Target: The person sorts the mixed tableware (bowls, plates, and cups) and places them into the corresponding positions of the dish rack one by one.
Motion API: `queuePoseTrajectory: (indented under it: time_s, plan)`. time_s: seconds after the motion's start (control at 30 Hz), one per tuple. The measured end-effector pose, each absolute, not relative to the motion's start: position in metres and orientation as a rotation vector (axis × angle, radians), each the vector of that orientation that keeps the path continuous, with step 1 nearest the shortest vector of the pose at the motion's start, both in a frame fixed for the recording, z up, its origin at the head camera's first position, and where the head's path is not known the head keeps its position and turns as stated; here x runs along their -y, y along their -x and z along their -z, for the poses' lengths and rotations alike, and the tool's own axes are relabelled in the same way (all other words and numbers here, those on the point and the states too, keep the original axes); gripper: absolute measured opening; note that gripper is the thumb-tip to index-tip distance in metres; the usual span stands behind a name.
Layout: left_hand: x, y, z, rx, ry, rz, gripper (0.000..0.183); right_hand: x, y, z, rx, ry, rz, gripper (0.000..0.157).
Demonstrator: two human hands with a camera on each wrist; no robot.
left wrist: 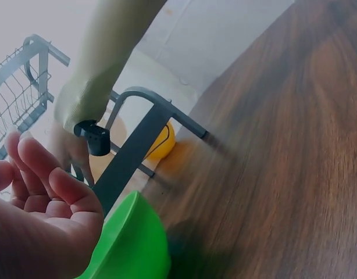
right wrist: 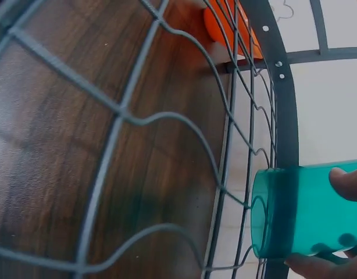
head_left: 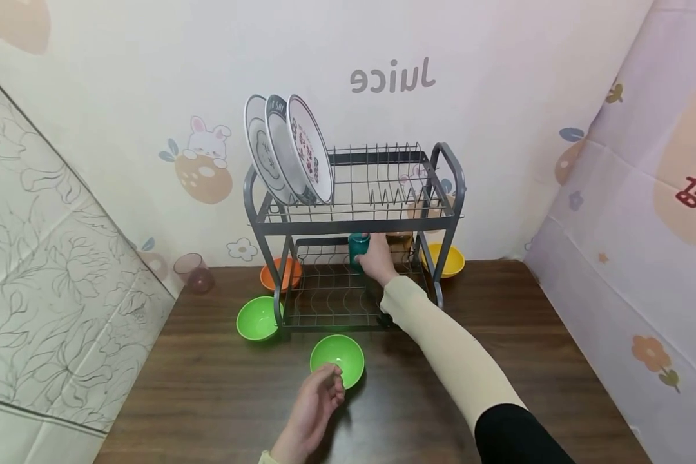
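"What's in the right hand, from where you sit?"

"On my feed the right hand [head_left: 378,259] is gripping a teal cup [right wrist: 318,203], thumb on one side, fingers on the other."

"And where's that cup?"

"Over the lower tier of the dish rack [head_left: 356,226], toward the back. My right wrist view puts its base right at the wires; I can't tell whether its weight rests there. I see an amber cup [head_left: 399,240] just to its right, partly hidden by the upper tier."

"The left hand?"

"I have the left hand [head_left: 314,409] low in front, fingers loosely bent around nothing. It overlaps the near edge of a green bowl [head_left: 338,350]; I can't make out contact."

"Farther out?"

"Three dishes [head_left: 311,151] stand on edge at the upper tier's left. Beside the rack on the left I get a second green bowl [head_left: 257,319], an orange bowl [head_left: 292,274] behind it, and a pinkish tumbler [head_left: 194,272] farther left. A yellow bowl [head_left: 451,261] sits at the right rear, on the dark wood table [head_left: 528,348]."
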State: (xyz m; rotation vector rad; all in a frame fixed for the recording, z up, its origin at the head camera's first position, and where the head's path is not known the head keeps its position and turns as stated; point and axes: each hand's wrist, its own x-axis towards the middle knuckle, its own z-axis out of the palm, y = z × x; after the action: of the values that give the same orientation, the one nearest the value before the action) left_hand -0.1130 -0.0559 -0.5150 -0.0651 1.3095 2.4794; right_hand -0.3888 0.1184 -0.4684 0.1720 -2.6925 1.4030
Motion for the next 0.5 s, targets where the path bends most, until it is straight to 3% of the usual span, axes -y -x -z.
queuePoseTrajectory:
  time_s: [0.1,0.33,0.5]
  plan:
    - [0.057,0.112,0.513,-1.328,0.061,-2.480,0.016,-0.114,0.394,0.468,2.726,-0.179,-1.350,0.056]
    - [0.056,0.115,0.515,-1.342,0.074,-2.477,0.015,-0.114,0.405,0.464,2.761,-0.184,-1.249,0.081]
    - [0.056,0.115,0.518,-1.358,0.085,-2.472,0.016,-0.118,0.410,0.472,2.715,-0.204,-1.338,0.089]
